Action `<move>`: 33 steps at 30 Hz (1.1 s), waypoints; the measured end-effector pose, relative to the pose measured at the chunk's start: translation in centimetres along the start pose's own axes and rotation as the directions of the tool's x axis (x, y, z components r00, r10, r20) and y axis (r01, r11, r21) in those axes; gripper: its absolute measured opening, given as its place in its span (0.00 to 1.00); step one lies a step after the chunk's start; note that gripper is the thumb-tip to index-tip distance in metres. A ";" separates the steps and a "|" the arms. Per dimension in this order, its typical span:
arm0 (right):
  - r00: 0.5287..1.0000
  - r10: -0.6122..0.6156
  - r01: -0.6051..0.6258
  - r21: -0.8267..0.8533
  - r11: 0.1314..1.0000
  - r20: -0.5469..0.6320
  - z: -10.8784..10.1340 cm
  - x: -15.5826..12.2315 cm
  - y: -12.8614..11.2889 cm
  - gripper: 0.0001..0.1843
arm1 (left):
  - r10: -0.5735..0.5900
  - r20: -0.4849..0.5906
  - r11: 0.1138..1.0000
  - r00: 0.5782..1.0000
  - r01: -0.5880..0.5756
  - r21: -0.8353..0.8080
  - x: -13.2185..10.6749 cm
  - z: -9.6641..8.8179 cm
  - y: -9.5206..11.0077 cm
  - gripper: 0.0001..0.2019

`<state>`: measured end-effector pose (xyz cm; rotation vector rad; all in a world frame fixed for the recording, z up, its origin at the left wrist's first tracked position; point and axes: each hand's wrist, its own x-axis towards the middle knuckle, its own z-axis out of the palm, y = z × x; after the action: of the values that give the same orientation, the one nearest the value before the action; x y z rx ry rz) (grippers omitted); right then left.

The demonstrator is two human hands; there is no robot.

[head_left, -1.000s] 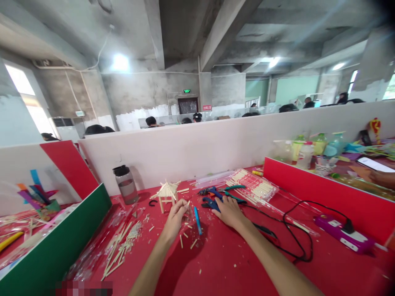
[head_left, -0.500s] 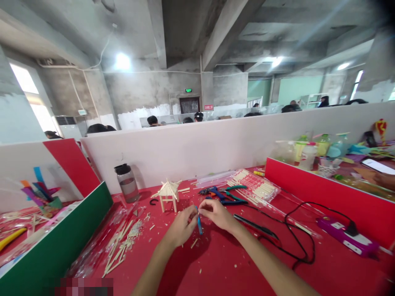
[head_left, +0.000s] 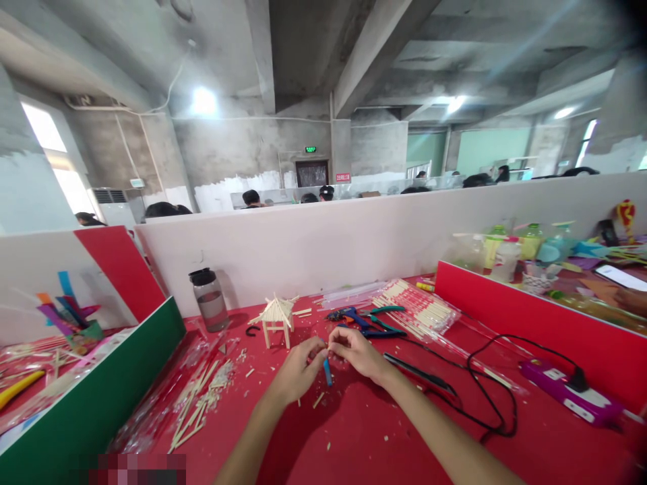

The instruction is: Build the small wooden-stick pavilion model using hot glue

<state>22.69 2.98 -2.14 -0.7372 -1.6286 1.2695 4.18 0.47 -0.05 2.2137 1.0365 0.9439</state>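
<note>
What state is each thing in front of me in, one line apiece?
Left hand: fingers bent inward, grip unclear
Right hand: fingers bent inward, grip unclear
Blue pen-like object: partly hidden
Stick model: upright, roofed
Water bottle: upright, lidded, partly filled
Pliers: lying down
Stick pack: in clear plastic
Power strip: plug inserted
Phone: screen lit
Green sign: lit

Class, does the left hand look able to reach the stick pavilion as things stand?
Probably yes: the stick pavilion stands just beyond the left hand and no obstacle shows between them, though I can't tell whether the hand holds something.
</note>
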 end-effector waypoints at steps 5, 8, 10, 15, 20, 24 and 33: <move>0.999 -0.022 0.029 -0.178 0.984 0.038 -0.8 -0.1 -0.5 0.19 | -0.003 0.029 0.997 1.000 0.001 0.072 -0.1 0.4 -0.4 0.15; 0.997 -0.011 0.031 -0.257 0.966 0.078 -1.4 -0.1 -0.6 0.18 | 0.008 0.061 0.998 0.998 -0.011 0.060 -0.2 0.6 -0.6 0.15; 0.996 -0.015 0.036 -0.254 0.967 0.083 -1.5 -0.1 -0.5 0.18 | 0.007 0.070 1.000 0.998 -0.009 0.026 -0.2 0.6 -0.6 0.15; 0.997 -0.050 0.059 -0.138 0.989 0.063 -0.9 0.0 -0.5 0.19 | 0.007 0.069 0.995 0.998 0.000 -0.104 0.0 0.3 -0.1 0.15; 0.996 -0.084 0.084 -0.150 0.985 0.008 -1.1 -0.1 -0.5 0.19 | -0.028 0.046 0.996 0.999 0.031 -0.085 0.1 0.2 0.4 0.15; 0.998 -0.065 0.065 -0.149 0.987 0.002 -1.2 -0.1 -0.6 0.17 | -0.050 0.008 0.997 0.999 0.051 -0.055 0.2 0.4 0.2 0.16; 0.999 -0.030 0.036 -0.197 0.980 0.036 -0.6 -0.4 -1.3 0.16 | -0.077 0.019 0.995 0.997 0.078 -0.067 0.1 -0.1 0.3 0.17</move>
<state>23.47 2.48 -0.97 -0.8097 -1.8055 1.1116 4.29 0.36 0.22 2.1074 1.0600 0.9116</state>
